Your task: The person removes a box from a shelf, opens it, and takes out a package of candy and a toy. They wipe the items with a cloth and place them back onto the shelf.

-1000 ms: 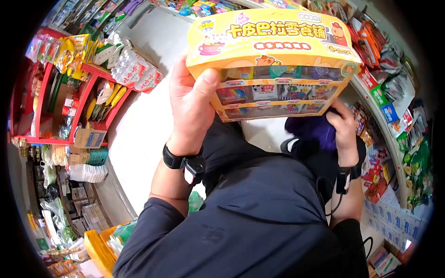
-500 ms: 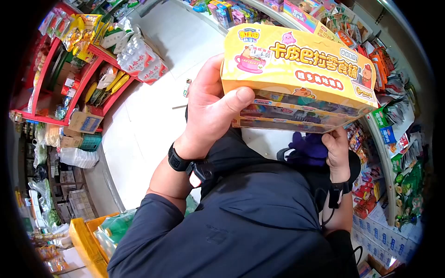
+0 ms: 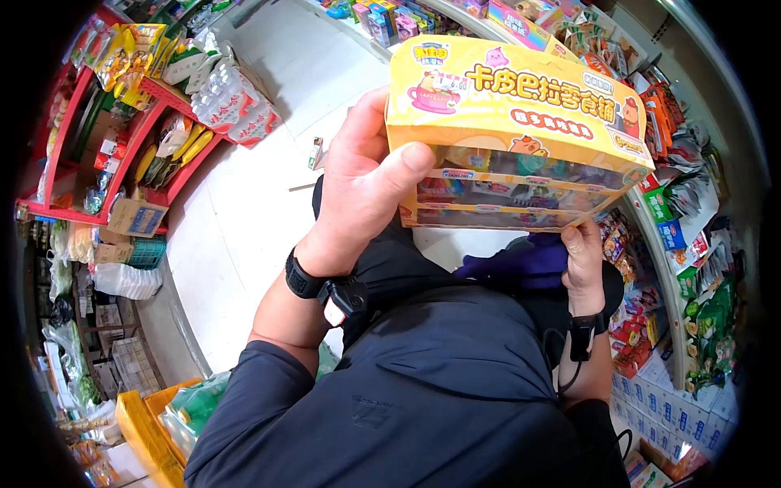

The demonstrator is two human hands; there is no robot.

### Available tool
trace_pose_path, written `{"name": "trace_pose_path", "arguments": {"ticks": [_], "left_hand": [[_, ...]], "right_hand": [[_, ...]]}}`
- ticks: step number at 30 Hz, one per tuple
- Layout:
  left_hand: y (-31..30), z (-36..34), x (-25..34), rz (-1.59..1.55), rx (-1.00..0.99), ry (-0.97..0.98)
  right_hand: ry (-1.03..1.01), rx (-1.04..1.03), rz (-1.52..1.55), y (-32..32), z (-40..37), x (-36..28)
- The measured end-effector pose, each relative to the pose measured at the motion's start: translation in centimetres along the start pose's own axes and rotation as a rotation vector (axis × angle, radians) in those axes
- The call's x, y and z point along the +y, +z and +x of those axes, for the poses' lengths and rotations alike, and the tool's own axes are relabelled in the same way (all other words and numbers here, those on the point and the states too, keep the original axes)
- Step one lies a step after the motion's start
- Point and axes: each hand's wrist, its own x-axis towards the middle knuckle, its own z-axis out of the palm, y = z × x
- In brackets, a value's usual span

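A yellow toy box [image 3: 521, 122] with cartoon capybaras, Chinese lettering and a price sticker is held up in front of me. Its lower side has clear windows in rows, with small colourful items behind them. My left hand [image 3: 366, 175] grips the box's left end, thumb over the front edge and fingers hidden behind. At the lower right corner, my right hand [image 3: 583, 260] pinches the box's bottom edge between thumb and fingers. Beneath the box, a purple cloth item [image 3: 517, 262] lies by my leg, partly hidden.
Curved shelves [image 3: 663, 268] packed with snack bags run along my right, above stacked white-and-blue cartons [image 3: 671, 407]. To the left stand a red rack [image 3: 130, 187] and shrink-wrapped bottles [image 3: 236, 106]. A yellow crate [image 3: 146, 431] is near my left elbow. Pale floor tiles [image 3: 220, 236] lie between.
The box has shifted slightly left and tilted, so more of its windowed side shows. Both hands moved with it and kept their hold. The purple cloth appears further left.
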Motion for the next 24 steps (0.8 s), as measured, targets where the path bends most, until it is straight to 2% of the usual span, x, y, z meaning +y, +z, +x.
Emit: {"name": "trace_pose_path", "arguments": {"ticks": [8,10,14,16,18,19,20,22,24], "left_hand": [[-0.8,-0.9,-1.8,0.241,0.016,0.019],[-0.9,-1.6,-2.9,0.275,0.118,-0.128],[-0.3,-2.0,-4.4,0.159,0.288,-0.209],[-1.8,-1.4,-5.7,0.065,0.304,-0.235],[-2.2,-0.7,-6.0,-0.103,0.393,-0.311],[-2.6,-0.3,-6.0,-0.176,0.39,-0.314],[-3.3,0.0,-6.3,-0.338,0.386,-0.344],[-3.6,0.4,-7.4,-0.581,0.494,-0.444],[-5.6,-0.4,-9.5,-0.86,0.261,-0.489]], "right_hand": [[0.022,0.015,0.175,1.3,0.4,-0.2],[0.026,0.055,0.163,2.2,0.7,-1.0],[0.043,0.033,0.064,3.6,1.3,-3.1],[0.02,0.039,0.063,3.2,2.1,-2.7],[-0.136,0.136,-0.008,0.6,3.2,-2.7],[-0.228,0.149,0.224,0.2,4.1,-4.0],[-0.208,0.1,0.428,0.0,3.6,-5.6],[0.151,0.26,0.531,0.1,3.1,-4.8],[0.341,0.026,0.112,-3.7,1.7,0.4]]}}
